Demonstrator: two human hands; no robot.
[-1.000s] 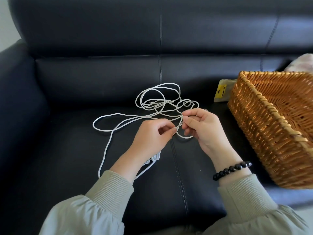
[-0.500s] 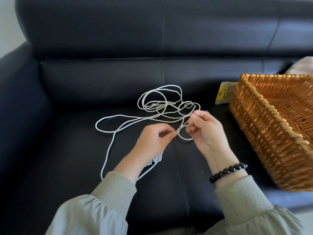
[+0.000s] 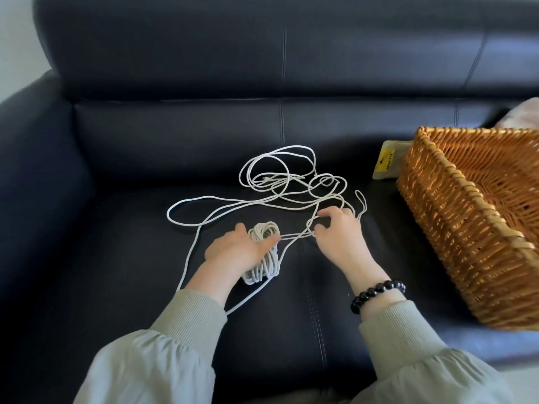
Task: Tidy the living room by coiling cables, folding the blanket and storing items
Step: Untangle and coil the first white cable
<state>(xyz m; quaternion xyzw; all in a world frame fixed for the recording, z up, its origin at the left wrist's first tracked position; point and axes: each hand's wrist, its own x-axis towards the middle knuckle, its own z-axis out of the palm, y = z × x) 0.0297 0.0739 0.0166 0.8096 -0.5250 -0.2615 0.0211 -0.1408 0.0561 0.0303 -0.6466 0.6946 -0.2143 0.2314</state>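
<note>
Head view, findings in order of size. Black leather sofa (image 3: pixel 151 141) fills the frame. Wicker basket (image 3: pixel 455 228) stands on the sofa's seat at the right end. White cable (image 3: pixel 274 180) lies in loose tangled loops mid-seat, toward the sofa's backrest, with one long loop trailing to the sofa's left. Left hand (image 3: pixel 233 250) grips the wound coil (image 3: pixel 265 233), whose long axis runs from the sofa's front to its back. Right hand (image 3: pixel 338 237), set apart from it, pinches a strand pulled taut sideways from the coil. The slack lies beyond both hands, the right hand being nearer; judged next feed comes from there. Yellow-labelled pouch (image 3: pixel 386 164) sits behind the basket, against the sofa's backrest. Bead bracelet (image 3: pixel 376 293) noted on the right wrist.
</note>
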